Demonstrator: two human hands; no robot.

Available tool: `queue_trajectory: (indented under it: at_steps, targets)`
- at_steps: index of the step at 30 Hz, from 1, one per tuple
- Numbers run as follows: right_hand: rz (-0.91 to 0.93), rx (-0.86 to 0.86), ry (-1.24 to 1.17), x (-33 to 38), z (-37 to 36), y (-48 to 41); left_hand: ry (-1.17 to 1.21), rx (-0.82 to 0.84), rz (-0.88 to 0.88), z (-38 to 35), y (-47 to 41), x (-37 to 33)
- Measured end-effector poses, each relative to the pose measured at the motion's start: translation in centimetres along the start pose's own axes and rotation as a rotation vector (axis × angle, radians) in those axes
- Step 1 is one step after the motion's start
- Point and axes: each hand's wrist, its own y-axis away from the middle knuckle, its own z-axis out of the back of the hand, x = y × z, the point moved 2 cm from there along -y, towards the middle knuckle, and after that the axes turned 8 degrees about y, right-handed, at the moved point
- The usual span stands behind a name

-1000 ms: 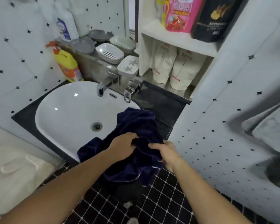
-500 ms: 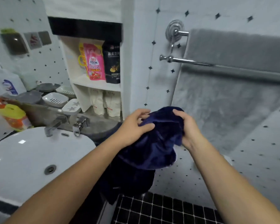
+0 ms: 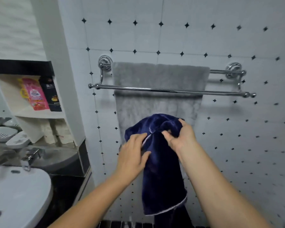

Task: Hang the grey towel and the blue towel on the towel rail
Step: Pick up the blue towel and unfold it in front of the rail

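The grey towel (image 3: 158, 74) hangs over the rear bar of the chrome double towel rail (image 3: 220, 92) on the tiled wall. The front bar is bare. Below the rail, in front of the grey towel, I hold the dark blue towel (image 3: 163, 170) bunched at its top, with the rest hanging down. My right hand (image 3: 181, 135) grips the bunched top. My left hand (image 3: 133, 153) rests on the towel's left side with fingers spread along its pale edge.
A white washbasin (image 3: 15, 195) with a chrome tap (image 3: 30, 157) stands at the lower left. Behind it are soap dishes (image 3: 3, 132) and a shelf niche with a pink pouch (image 3: 34, 94) and a black pouch (image 3: 51, 96). Black floor tiles show at the bottom.
I lifted the blue towel from the basin's edge and turned right to face the rail. Both hands carried it up below the front bar; the left hand has loosened to a flat touch.
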Motion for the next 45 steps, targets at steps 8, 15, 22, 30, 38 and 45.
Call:
queue_trajectory:
  at_steps: [8,15,22,30,38,45]
  targets:
    - [0.001,-0.012,0.336,4.9,4.3,-0.2,0.887,-0.285,0.536,2.8,-10.0,-4.0]
    - [0.088,-0.049,0.784,5.9,7.9,-1.6,1.116,-0.411,0.414,11.5,-18.9,-8.4]
    - [0.399,-0.174,1.278,6.2,9.6,-1.5,0.779,-0.373,0.455,14.8,-21.6,-8.4]
    - [0.942,0.072,0.859,5.6,-1.4,7.0,0.436,-0.121,0.183,11.0,-22.7,-15.4]
    - [0.912,-0.12,1.303,3.5,-4.7,6.7,0.571,-0.019,0.366,10.2,-22.9,-16.2]
    - [0.937,0.03,1.109,1.8,-6.5,7.3,0.66,-0.024,0.418,11.2,-22.7,-14.0]
